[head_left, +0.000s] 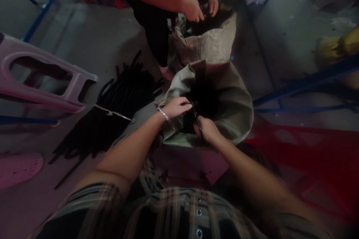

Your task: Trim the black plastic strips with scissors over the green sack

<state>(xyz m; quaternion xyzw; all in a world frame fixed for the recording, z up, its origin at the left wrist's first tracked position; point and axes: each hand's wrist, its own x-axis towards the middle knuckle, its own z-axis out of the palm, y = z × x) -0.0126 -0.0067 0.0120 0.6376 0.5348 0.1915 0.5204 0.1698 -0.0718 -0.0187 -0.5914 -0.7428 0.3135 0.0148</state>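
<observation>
Over the mouth of a greenish woven sack (238, 119), my right hand (207, 129) is closed around a pair of dark scissors (199, 127), whose blades point up and left. The fingers of my left hand (179, 107), with a silver bangle at its wrist, are pinched beside the blade tips on a small black piece (195, 103). Its exact shape is too dark to make out. Inside the sack it is black, so the contents hardly show. To the left, a tied bundle of long black tubes (120, 97) lies on the floor.
Across from me a person's hands (193, 9) work over a second, pale sack (207, 46). A pinkish plastic stool (75, 86) stands at left, near a pink perforated item (22, 168). Blue metal bars (308, 82) and a red surface (322, 157) are at right.
</observation>
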